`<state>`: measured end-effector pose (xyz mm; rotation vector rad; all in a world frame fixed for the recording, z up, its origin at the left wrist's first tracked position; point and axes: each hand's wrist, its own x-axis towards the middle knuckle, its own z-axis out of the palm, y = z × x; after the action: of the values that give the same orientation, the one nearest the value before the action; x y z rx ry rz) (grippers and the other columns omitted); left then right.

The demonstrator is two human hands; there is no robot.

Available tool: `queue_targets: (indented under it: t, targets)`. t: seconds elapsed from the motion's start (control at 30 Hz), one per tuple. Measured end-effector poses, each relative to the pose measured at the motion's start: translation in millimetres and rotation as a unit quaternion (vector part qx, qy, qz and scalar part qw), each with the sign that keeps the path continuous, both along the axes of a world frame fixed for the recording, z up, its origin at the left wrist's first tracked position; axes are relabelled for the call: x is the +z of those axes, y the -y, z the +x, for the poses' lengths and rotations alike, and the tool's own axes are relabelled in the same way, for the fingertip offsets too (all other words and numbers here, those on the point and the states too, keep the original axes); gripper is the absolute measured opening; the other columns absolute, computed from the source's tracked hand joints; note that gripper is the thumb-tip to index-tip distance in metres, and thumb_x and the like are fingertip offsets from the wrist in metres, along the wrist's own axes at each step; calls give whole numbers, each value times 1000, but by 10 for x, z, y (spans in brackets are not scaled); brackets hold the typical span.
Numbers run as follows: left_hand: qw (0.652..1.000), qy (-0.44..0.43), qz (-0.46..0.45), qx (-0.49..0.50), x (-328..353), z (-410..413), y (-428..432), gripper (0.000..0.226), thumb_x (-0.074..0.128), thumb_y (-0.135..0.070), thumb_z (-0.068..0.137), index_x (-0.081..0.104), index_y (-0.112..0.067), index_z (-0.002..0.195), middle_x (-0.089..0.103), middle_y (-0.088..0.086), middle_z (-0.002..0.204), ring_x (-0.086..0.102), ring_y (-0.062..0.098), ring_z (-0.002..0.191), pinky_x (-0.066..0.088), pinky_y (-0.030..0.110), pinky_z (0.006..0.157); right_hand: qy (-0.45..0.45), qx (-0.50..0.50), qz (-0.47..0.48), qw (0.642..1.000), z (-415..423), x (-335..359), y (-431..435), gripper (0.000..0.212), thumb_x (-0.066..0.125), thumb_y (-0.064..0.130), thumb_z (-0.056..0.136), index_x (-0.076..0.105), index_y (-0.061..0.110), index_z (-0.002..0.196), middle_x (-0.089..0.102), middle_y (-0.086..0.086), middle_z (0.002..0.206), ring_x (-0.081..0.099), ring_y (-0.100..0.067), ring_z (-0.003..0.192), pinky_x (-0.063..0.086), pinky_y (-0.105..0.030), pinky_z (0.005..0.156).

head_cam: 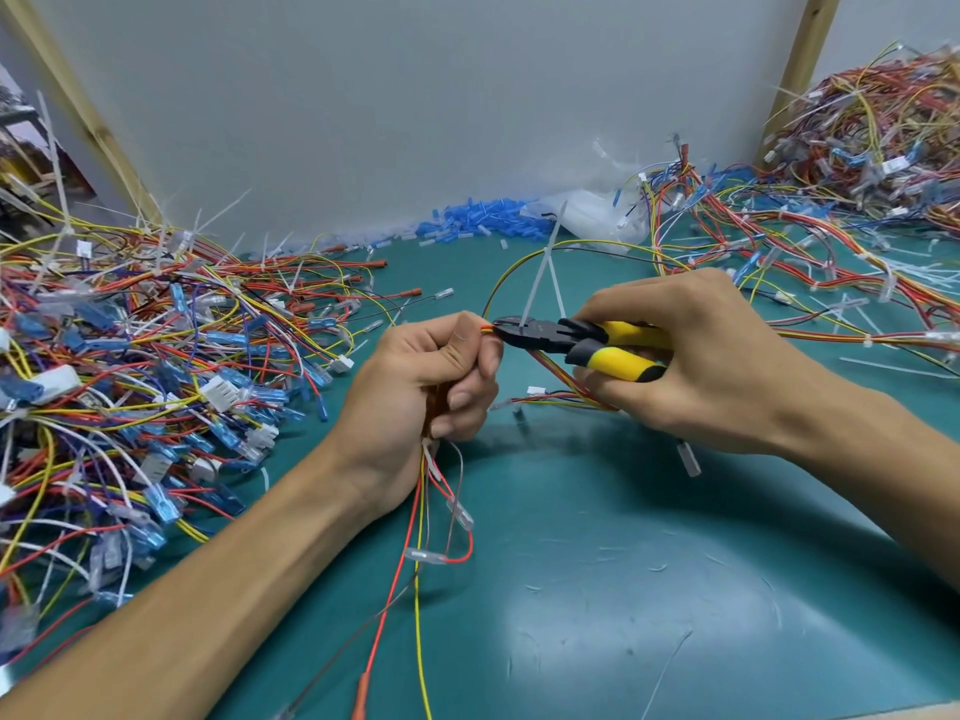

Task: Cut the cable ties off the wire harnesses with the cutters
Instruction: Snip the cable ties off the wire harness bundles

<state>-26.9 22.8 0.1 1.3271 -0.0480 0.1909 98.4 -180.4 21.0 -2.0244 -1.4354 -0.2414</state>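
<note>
Green mat (623,589) covered the bench, with a grey wall (415,96) behind it.

Left pile (130,356): a large tangle of harnesses in red, yellow, white and purple wire with blue sleeves and white plugs, spreading from the left edge toward centre. Right pile (857,163): a similar tangle heaped at the far right corner and trailing onto the mat. A heap of loose blue sleeves (483,220) lay along the wall between the piles.

Left hand (415,387) was fisted round a harness (423,511) over mid-mat, thumb and forefinger pinching the wires at the top. Loose ends hung below the fist; a yellow and orange loop arched away behind.

Right hand (717,366) gripped the cutters (576,340), fingers wrapped round the yellow handles. The black jaws pointed left and met the wires just beside the left thumb, blades nearly together.

Tie (540,283): white, at the jaws, two tails standing up. Could not tell whether it was cut through.

Short white offcuts (688,459) lay scattered on the mat.
</note>
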Motion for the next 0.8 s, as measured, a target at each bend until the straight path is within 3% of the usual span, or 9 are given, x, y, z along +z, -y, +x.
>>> queue_targets:
  t: [0.13,0.37,0.6,0.7,0.8]
  targets:
    - [999,-12,-31,-7,10,7,10,35,47,-26,101,57,-11,71,28,0,55,21,7,40,8,29,48,-27,-10,0,1000,-23,4,-2,8,71,11,83,64,13,79,41,-7,59,26,-16,60,25,-31,50]
    - [1000,-4,-28,-12,25,-4,15,35,47,-26,102,57,-12,72,26,0,56,21,7,40,8,30,48,-30,-22,-10,999,-98,61,18,8,66,20,77,59,18,72,32,-9,61,21,-17,61,20,-29,49]
    - [1000,-13,-6,2,68,-8,15,35,49,-31,103,58,-12,75,31,-1,55,20,9,41,11,28,47,-54,-41,-20,997,-117,91,29,11,66,21,69,59,13,72,34,-12,61,22,-16,58,19,-30,48]
    - [1000,-23,5,14,99,-10,2,34,53,-36,99,59,-12,76,33,0,55,20,11,43,11,29,47,-85,-45,-9,995,-108,88,25,13,64,21,66,61,11,73,38,-14,59,23,-13,57,25,-39,48]
    - [999,-20,6,34,112,-12,-10,25,57,-32,93,61,-11,79,37,2,59,26,12,47,13,27,46,-140,-53,31,988,-98,91,21,17,62,20,63,64,9,76,46,-18,61,31,-16,55,30,-39,46]
